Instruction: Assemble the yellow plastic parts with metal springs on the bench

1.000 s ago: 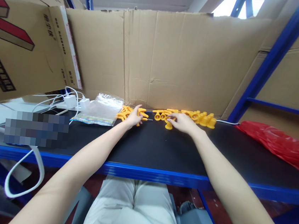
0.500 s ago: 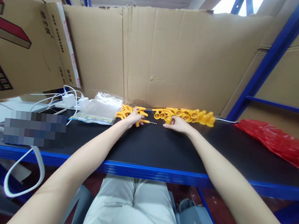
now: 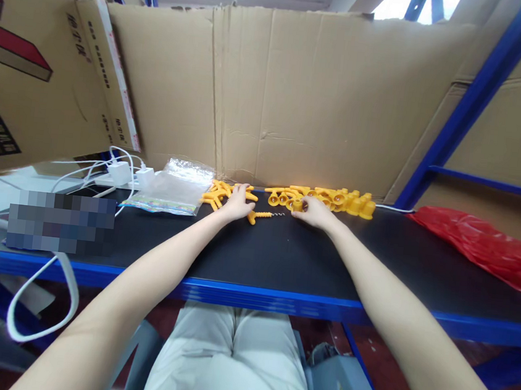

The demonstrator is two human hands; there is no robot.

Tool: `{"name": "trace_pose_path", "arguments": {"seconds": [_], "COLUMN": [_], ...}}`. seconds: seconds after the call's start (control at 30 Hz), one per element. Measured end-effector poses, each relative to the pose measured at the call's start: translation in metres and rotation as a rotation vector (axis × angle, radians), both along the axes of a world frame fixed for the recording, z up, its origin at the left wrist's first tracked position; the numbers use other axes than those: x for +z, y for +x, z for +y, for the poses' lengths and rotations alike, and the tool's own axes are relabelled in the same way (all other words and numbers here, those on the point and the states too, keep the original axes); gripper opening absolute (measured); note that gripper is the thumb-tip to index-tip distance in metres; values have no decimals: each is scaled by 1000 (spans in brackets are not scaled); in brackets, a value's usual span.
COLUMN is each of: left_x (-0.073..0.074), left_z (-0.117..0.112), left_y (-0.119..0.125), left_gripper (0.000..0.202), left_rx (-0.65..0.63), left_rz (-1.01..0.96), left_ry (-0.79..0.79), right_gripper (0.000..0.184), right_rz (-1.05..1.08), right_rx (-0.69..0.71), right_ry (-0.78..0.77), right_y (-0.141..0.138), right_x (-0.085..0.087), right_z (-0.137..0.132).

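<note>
A yellow-handled corkscrew with a thin metal spiral points right, low over the black tabletop. My left hand is closed at its handle end, which the hand partly hides. Behind that hand lies a pile of yellow winged handles. On the other side, my right hand grips a small yellow cup-shaped piece between thumb and fingers. Several similar yellow cups stand and lie in a row behind and to the right of it. The corkscrew's tip is apart from the held cup.
A clear plastic bag lies left of the handles. White chargers and cables are farther left. A red plastic bag rests at the right. A cardboard wall backs the table, whose blue front edge is near me.
The corkscrew has shifted right and its handle shows more. My left hand has moved slightly right. My right hand has moved a little right and back with the yellow cup, closer to the row.
</note>
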State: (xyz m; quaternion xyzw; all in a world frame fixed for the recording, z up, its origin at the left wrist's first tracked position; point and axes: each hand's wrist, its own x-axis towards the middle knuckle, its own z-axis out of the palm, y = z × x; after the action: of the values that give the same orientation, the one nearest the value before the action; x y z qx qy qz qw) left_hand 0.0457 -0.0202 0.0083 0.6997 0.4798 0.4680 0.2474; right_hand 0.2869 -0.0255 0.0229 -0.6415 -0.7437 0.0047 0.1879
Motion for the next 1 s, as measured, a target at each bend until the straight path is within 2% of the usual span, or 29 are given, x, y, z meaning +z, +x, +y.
{"name": "trace_pose_path", "arguments": {"seconds": [0.1, 0.23, 0.33, 0.47, 0.6, 0.8, 1.0], "left_x": [5, 7, 5, 4, 3, 1, 3], "left_z": [-7, -10, -10, -8, -8, -6, -9], "left_y": [-2, -1, 1, 0, 0, 0, 2], "left_gripper": [50, 21, 13, 16, 15, 8, 25], "left_rx": [-19, -47, -62, -106, -112, -148, -78], "left_rz": [322, 582, 692, 712, 687, 522, 583], "left_ry": [194, 109, 79, 85, 77, 53, 74], "right_gripper": [27, 30, 31, 27, 31, 29, 29], "right_rz": [-77, -189, -229, -195, -122, -38, 17], "right_rx": [-3, 9, 36, 100, 172, 293, 317], "right_ry": [14, -34, -112, -134, -116, -91, -69], "right_y": [3, 4, 4, 4, 6, 0, -9], "right_x": [7, 14, 15, 12, 5, -1, 1], "right_z": [-5, -12, -15, -14, -6, -3, -10]}}
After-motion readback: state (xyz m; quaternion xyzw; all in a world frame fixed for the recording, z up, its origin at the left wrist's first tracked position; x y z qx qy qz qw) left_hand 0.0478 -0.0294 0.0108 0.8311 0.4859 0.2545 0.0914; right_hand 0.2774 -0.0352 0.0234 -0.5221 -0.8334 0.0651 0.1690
